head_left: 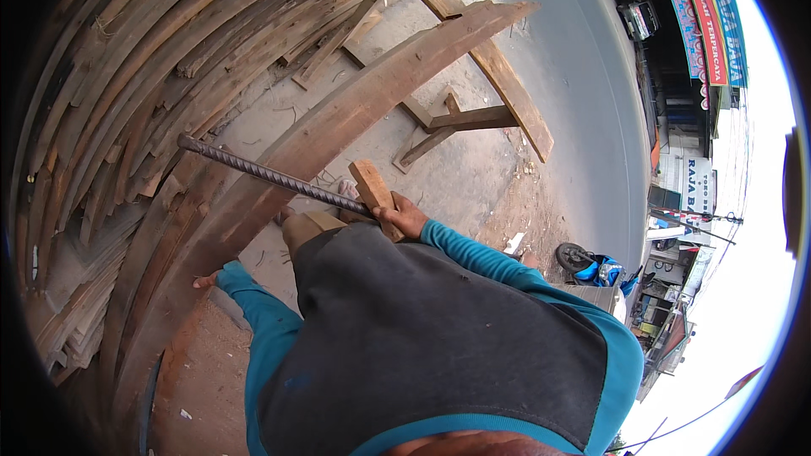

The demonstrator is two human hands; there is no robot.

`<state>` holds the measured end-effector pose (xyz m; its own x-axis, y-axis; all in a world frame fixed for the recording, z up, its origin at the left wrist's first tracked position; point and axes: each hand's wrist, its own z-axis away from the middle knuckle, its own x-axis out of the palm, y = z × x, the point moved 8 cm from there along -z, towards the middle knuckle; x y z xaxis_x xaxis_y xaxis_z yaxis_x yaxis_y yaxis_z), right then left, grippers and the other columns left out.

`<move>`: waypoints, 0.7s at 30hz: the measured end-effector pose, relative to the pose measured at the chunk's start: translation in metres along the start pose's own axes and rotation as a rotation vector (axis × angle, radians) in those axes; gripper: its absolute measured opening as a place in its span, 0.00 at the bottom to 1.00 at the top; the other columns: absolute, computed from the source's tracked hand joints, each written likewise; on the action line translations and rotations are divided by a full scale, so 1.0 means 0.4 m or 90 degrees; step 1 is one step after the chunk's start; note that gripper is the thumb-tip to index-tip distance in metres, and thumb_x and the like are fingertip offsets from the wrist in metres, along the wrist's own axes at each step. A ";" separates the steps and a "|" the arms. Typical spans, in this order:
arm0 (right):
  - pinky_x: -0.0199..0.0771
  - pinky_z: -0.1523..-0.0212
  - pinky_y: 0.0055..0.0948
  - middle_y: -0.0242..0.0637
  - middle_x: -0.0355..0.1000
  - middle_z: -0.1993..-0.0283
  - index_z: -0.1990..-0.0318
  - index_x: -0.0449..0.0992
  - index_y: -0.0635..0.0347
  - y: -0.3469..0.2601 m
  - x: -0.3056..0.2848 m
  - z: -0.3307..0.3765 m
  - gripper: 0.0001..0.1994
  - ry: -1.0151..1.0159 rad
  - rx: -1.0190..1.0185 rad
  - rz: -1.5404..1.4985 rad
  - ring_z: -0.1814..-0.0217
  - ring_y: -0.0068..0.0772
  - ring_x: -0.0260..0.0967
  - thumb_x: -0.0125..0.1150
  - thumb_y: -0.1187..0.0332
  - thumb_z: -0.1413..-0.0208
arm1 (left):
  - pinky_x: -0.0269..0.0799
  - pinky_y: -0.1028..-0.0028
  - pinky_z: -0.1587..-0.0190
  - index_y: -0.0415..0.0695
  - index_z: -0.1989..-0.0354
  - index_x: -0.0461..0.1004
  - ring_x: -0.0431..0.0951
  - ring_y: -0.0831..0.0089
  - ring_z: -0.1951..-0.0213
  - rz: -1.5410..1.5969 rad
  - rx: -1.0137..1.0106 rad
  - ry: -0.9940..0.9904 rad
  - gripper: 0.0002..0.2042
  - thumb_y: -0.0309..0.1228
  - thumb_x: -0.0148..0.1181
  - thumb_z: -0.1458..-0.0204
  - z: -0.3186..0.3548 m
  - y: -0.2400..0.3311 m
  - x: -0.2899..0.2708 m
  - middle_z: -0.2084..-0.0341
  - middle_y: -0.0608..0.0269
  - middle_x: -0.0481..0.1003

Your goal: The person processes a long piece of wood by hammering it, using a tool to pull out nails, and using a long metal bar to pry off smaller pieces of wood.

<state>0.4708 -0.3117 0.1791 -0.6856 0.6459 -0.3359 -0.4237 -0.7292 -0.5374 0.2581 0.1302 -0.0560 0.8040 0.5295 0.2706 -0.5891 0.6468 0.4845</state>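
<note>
A long brown wooden beam [338, 118] slants across from the lower left to the upper middle. My left hand [205, 281] grips its near edge at the lower left, with most of the fingers hidden by the sleeve. In front of my body, my right hand [404, 217] is closed round a short block of lighter wood [372, 186]. A ribbed steel bar [270, 174] crosses over the beam, its near end meeting that block by my hand. Whether my fingers also hold the bar, I cannot tell.
Stacked planks [169, 59] fill the left side. Beneath the beam's far end is a wooden trestle [515, 105], its legs spread on the dusty ground. A paved road [583, 76] runs along the right, with a blue motorcycle [601, 270] parked near its edge and shopfronts beyond.
</note>
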 end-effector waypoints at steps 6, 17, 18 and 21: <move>0.70 0.46 0.39 0.54 0.74 0.50 0.43 0.67 0.68 0.004 -0.039 -0.010 0.36 0.017 -0.023 0.035 0.48 0.47 0.72 0.59 0.43 0.48 | 0.59 0.49 0.33 0.50 0.28 0.54 0.60 0.52 0.33 0.029 -0.013 -0.014 0.51 0.77 0.44 0.53 -0.034 0.021 -0.055 0.31 0.56 0.59; 0.69 0.51 0.32 0.41 0.70 0.52 0.43 0.66 0.67 0.050 -0.041 -0.001 0.27 -0.096 -0.090 -0.070 0.54 0.35 0.67 0.63 0.55 0.42 | 0.70 0.56 0.42 0.50 0.31 0.59 0.71 0.59 0.42 -0.102 0.116 -0.028 0.47 0.75 0.40 0.49 -0.020 0.055 -0.081 0.36 0.57 0.66; 0.69 0.50 0.33 0.42 0.71 0.52 0.43 0.66 0.67 0.018 -0.043 0.019 0.27 -0.089 -0.139 -0.061 0.54 0.36 0.68 0.63 0.56 0.42 | 0.71 0.57 0.42 0.50 0.31 0.59 0.72 0.59 0.42 -0.136 0.074 -0.018 0.46 0.75 0.40 0.48 -0.002 0.022 -0.061 0.36 0.56 0.66; 0.70 0.49 0.34 0.45 0.71 0.50 0.42 0.65 0.68 0.038 -0.065 0.015 0.26 -0.109 -0.183 -0.044 0.52 0.37 0.69 0.62 0.58 0.41 | 0.72 0.58 0.43 0.49 0.31 0.59 0.73 0.59 0.44 -0.232 -0.040 0.037 0.45 0.73 0.42 0.47 0.094 -0.044 -0.085 0.37 0.53 0.67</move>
<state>0.4784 -0.3410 0.1844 -0.7604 0.6269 -0.1695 -0.3056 -0.5757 -0.7584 0.2441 0.0803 -0.0424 0.9569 0.2876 0.0406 -0.2702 0.8303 0.4874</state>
